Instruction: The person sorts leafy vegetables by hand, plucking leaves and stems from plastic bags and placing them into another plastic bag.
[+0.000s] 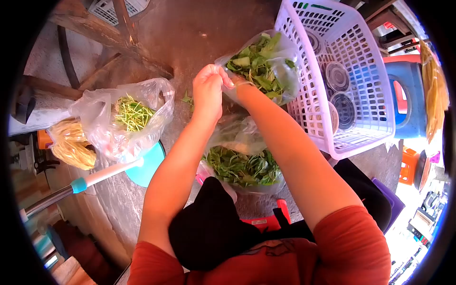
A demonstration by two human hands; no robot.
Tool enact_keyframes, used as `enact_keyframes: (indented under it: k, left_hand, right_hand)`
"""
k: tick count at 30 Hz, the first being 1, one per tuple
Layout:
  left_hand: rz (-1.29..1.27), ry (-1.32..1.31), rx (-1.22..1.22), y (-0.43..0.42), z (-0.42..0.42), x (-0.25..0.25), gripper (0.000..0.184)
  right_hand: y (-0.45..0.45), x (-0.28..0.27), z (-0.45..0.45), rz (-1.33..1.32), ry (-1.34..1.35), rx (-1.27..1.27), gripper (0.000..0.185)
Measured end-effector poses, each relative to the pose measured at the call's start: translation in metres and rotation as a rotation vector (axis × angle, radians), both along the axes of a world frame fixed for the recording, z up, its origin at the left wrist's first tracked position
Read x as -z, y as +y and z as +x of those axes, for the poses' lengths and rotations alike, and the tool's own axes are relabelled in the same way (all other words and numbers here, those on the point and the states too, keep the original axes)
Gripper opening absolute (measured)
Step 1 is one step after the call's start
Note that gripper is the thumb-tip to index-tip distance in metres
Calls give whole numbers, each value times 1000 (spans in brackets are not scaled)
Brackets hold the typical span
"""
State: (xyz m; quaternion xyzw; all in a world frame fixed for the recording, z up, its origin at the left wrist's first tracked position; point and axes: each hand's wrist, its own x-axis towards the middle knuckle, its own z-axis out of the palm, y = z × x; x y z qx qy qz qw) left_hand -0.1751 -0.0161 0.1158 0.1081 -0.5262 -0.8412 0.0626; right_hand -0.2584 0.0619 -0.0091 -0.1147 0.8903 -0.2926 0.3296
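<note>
Green leaves [263, 64] fill a clear plastic bag [287, 76] beside the crate. My left hand [209, 88] is closed on the left edge of this bag. My right hand [237, 84] reaches to the same edge; its fingers are mostly hidden behind the bag and my left hand. Nearer my knees, a second clear bag [237, 135] holds more green leaves [244, 166]. At the left, an open clear bag [95, 111] contains cut green stems [133, 114].
A white-purple perforated crate [327, 137] with round lidded containers [337, 76] stands at the right, near a blue stool [408, 85]. Wooden legs [90, 33] are at upper left. A pole [99, 175] with a turquoise disc [152, 166] lies at left.
</note>
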Motion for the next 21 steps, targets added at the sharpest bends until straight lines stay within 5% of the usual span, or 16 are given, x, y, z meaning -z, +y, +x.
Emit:
enact_keyframes:
  k: [3, 5, 7, 11, 18, 21]
  left_hand:
    - [-41, 121, -1, -21, -4, 7, 11]
    - [128, 91, -54, -30, -10, 3, 9]
    - [67, 40, -107, -37, -14, -9, 10]
    - [-2, -10, -170, -58, -24, -11, 16]
    - [-156, -159, -90, -68, -15, -5, 27]
    - [-646, -83, -282, -61, -9, 10, 32]
  right_hand:
    - [-1, -44, 13, 148, 322, -313, 36]
    - [-23, -44, -28, 454, 143, -637, 39]
    - [-29, -92, -33, 449, 62, -573, 35]
    - [-29, -150, -41, 315, -43, -497, 56]
    - [17, -188, -51, 120, 28, -435, 70]
    - [29, -187, -47, -32, 84, -289, 65]
